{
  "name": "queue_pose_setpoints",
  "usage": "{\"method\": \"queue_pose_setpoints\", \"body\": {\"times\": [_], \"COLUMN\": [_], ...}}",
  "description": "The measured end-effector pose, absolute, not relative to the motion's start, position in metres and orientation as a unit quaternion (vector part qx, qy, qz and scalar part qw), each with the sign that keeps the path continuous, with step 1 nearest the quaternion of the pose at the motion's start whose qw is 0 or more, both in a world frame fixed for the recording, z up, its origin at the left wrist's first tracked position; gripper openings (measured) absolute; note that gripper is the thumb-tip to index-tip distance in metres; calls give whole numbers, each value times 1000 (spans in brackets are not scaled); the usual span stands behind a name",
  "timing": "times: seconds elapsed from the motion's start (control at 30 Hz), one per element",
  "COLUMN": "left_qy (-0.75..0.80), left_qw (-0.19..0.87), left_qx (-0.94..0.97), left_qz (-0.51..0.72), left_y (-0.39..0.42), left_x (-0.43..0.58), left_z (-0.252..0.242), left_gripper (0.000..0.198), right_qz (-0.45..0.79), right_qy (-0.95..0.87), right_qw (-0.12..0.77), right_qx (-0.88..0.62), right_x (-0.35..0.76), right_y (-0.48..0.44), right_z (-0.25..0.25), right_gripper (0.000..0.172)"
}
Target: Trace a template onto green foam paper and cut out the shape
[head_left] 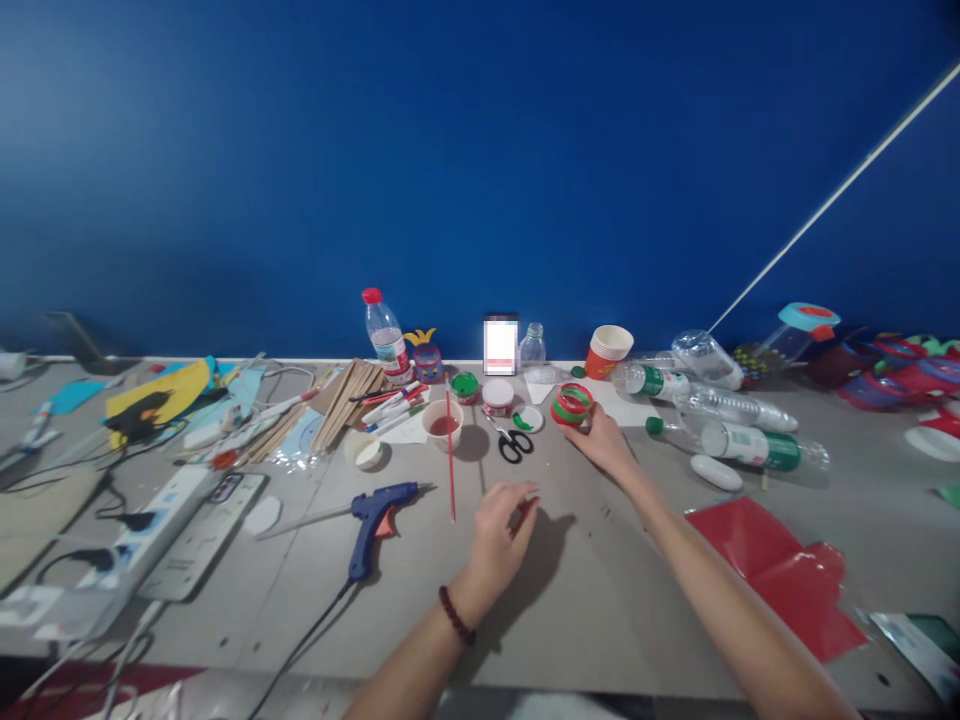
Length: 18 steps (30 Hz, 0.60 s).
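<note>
My left hand point(501, 530), with a dark bead bracelet at the wrist, hovers over the middle of the grey table point(615, 600), fingers curled around a small red piece. My right hand point(606, 440) reaches further out and touches a red and green striped ring-shaped object point(572, 403). Black-handled scissors point(513, 443) lie just left of that hand. A thin red stick point(451, 450) lies to the left of my left hand, beside a paper cup of red paint point(442, 424).
A blue glue gun point(377, 510) lies left of centre, its cord running to the front edge. Power strips point(161, 520), wooden sticks point(345, 400), markers and paint pots crowd the left and back. Plastic bottles point(750, 440) and red sheet point(772, 565) lie right. A blue wall stands behind.
</note>
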<state>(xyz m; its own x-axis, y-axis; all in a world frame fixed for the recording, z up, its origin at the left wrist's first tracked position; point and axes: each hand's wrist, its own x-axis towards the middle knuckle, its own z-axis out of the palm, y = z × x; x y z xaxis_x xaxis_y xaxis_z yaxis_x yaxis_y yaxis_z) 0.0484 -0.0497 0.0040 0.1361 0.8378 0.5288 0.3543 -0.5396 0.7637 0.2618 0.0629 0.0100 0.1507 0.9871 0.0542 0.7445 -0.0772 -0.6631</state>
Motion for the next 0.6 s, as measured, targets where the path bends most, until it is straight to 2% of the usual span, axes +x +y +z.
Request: {"method": "queue_pose_setpoints", "body": {"times": [0.17, 0.47, 0.6], "left_qy": [420, 438, 425], "left_qw": [247, 241, 209], "left_qx": [734, 756, 784], "left_qz": [473, 423, 400], "left_y": [-49, -49, -48], "left_x": [49, 48, 51], "left_z": [1, 1, -1], "left_gripper": [16, 20, 27], "right_qz": [86, 89, 86], "right_qy": [-635, -592, -600], "right_qw": [255, 234, 238], "right_qx": [-724, -766, -759], "right_x": [262, 277, 285], "right_y": [95, 103, 103], "right_z": [-4, -15, -16], "right_gripper": [44, 50, 45]}}
